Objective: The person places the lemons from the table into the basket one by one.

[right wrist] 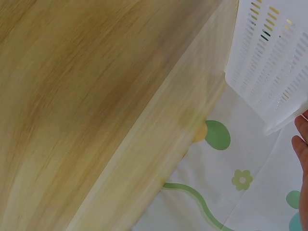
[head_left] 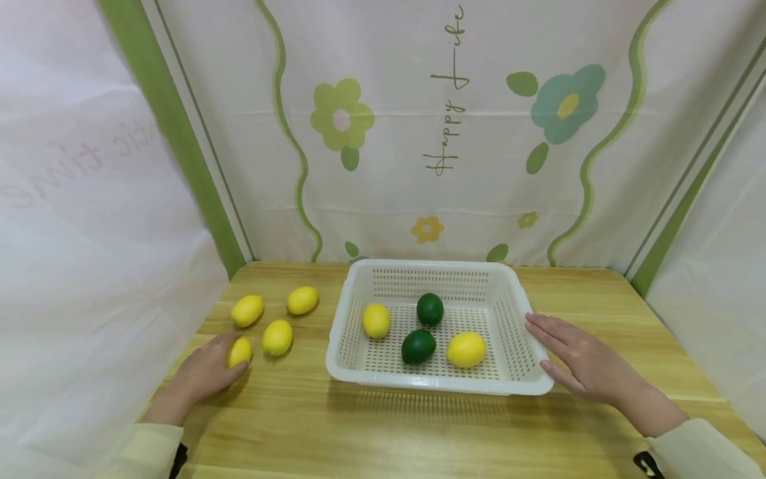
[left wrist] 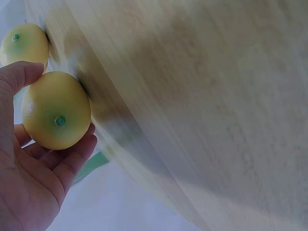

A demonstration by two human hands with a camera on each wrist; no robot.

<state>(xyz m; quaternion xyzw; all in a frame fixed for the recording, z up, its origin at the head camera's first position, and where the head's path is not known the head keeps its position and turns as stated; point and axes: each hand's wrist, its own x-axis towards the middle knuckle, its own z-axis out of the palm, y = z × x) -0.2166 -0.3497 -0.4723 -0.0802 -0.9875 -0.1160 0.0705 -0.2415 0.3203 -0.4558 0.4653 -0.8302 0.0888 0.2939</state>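
My left hand (head_left: 203, 371) grips a yellow lemon (head_left: 239, 353) at the left of the table. In the left wrist view, the thumb lies on one side of this lemon (left wrist: 57, 113) and the fingers curl round the other. Just beyond it sits another lemon (left wrist: 26, 45). With straight fingers, my right hand (head_left: 589, 362) touches the right rim of a white plastic basket (head_left: 443, 382). Inside the basket lie a lemon (head_left: 376, 320) on the left, a second lemon (head_left: 467, 350) on the right, and two dark green fruits, one (head_left: 429, 309) behind the other (head_left: 418, 346).
Three loose lemons lie near my left hand: one at the back left (head_left: 247, 311), one farther right (head_left: 302, 301) and one nearer (head_left: 278, 338). The wooden table (head_left: 359, 439) ends at a printed curtain (head_left: 395, 173), and similar curtains hang at both sides.
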